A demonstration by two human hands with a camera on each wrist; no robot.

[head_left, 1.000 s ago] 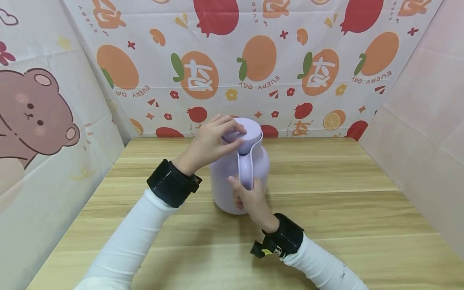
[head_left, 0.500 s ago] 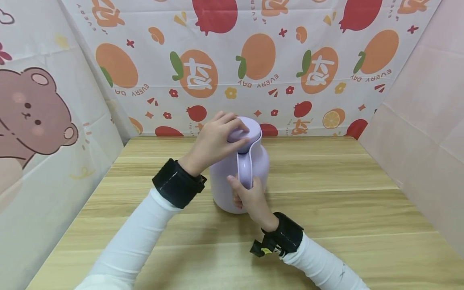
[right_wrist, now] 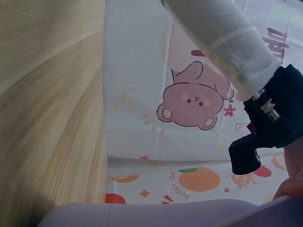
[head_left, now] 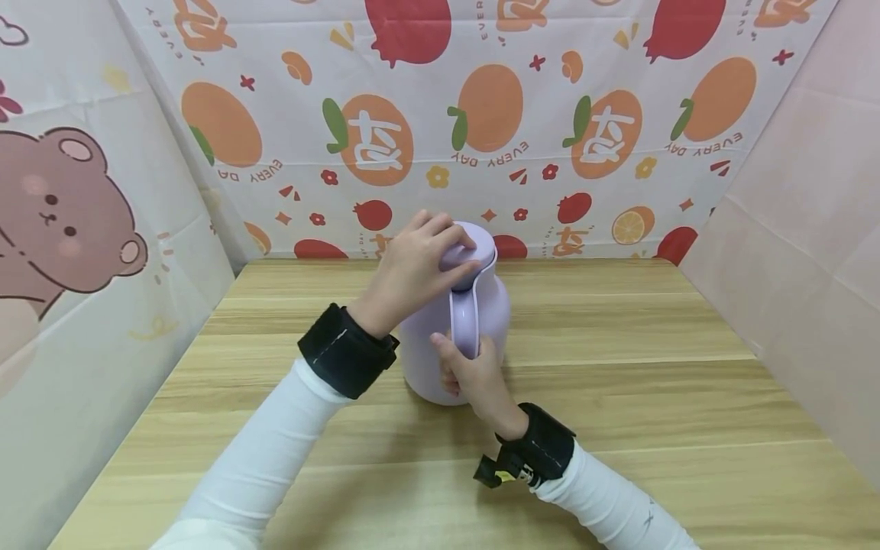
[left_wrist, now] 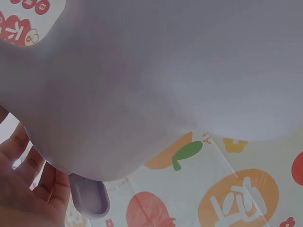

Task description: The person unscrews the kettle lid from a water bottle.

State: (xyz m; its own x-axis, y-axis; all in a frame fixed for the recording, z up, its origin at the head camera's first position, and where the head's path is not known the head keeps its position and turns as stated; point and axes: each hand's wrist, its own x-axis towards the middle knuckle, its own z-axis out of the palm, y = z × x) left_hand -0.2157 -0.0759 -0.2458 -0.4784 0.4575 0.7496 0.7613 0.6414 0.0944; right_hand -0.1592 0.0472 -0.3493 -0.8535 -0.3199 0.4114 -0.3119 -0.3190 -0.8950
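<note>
A lilac jug [head_left: 490, 317] stands upright on the wooden table [head_left: 619, 367], its handle [head_left: 464, 321] turned toward me. My left hand [head_left: 419, 263] grips the round lid [head_left: 481, 246] from the left, fingers curled over its top. My right hand [head_left: 474, 378] holds the lower end of the handle, thumb on its left side. In the left wrist view the jug's body [left_wrist: 156, 80] fills most of the picture, with my fingers [left_wrist: 28, 189] at the lower left. The right wrist view shows the jug's surface [right_wrist: 156, 213] along the bottom and my left sleeve [right_wrist: 218, 42] above it.
Printed cloth walls enclose the table: fruit pattern at the back [head_left: 481, 130], a bear print on the left [head_left: 62, 206], plain pink on the right [head_left: 804, 229]. Black wrist straps [head_left: 347, 351] sit on both arms.
My left hand has slid a little to the right over the lid, and the forearm has followed. The right hand and the jug have stayed where they were.
</note>
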